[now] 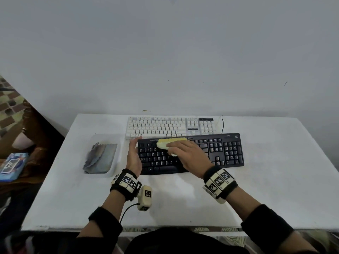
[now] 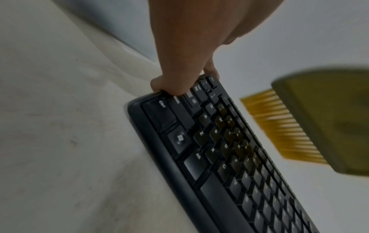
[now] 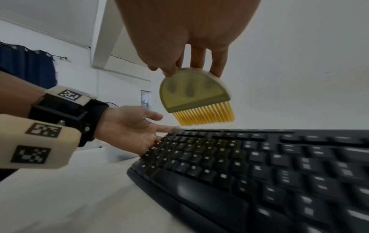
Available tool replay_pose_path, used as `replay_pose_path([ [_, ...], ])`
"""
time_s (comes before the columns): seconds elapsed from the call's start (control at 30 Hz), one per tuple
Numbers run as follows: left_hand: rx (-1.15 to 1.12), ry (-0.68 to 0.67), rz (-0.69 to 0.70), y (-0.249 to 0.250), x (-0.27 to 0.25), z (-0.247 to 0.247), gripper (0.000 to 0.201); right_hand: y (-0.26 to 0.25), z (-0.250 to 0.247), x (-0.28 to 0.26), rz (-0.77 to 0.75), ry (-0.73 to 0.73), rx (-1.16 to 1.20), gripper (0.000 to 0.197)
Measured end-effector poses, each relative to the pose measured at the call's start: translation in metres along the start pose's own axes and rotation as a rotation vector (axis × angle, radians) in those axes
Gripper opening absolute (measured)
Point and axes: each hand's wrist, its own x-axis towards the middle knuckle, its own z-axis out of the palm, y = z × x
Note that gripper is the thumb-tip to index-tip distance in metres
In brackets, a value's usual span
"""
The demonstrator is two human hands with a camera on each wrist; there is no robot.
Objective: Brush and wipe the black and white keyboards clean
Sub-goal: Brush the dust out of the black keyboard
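Observation:
The black keyboard lies in the middle of the white table, and the white keyboard sits just behind it. My left hand rests with straight fingers against the black keyboard's left edge; the left wrist view shows its fingertips touching that edge. My right hand grips a pale brush with yellow bristles. In the right wrist view the bristles hang a little above the black keyboard's far left rows. The left hand shows there too.
A clear plastic tub holding grey cloths stands left of the keyboards. The white keyboard's black cable runs off the table's back edge by the wall. A blue box lies on brown furniture off the table's left side.

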Motion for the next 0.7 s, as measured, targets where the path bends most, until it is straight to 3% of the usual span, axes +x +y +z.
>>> replay_pose_path([
  [0.13,-0.004,-0.018,-0.011,0.0,-0.001,-0.001,0.027,-0.019,0.018,0.024,-0.082,-0.027,0.025,0.033],
  [0.37,-0.008,0.005,-0.003,0.004,-0.007,0.003,0.025,0.023,-0.009,-0.018,0.103,-0.032,-0.007,0.041],
  [0.53,-0.014,0.009,0.002,0.007,-0.009,0.004,0.05,0.045,-0.033,-0.047,0.219,0.072,-0.006,0.036],
  [0.7,-0.036,0.01,0.02,0.009,-0.014,0.004,0.074,0.005,-0.014,-0.002,0.175,0.087,0.152,0.025],
])
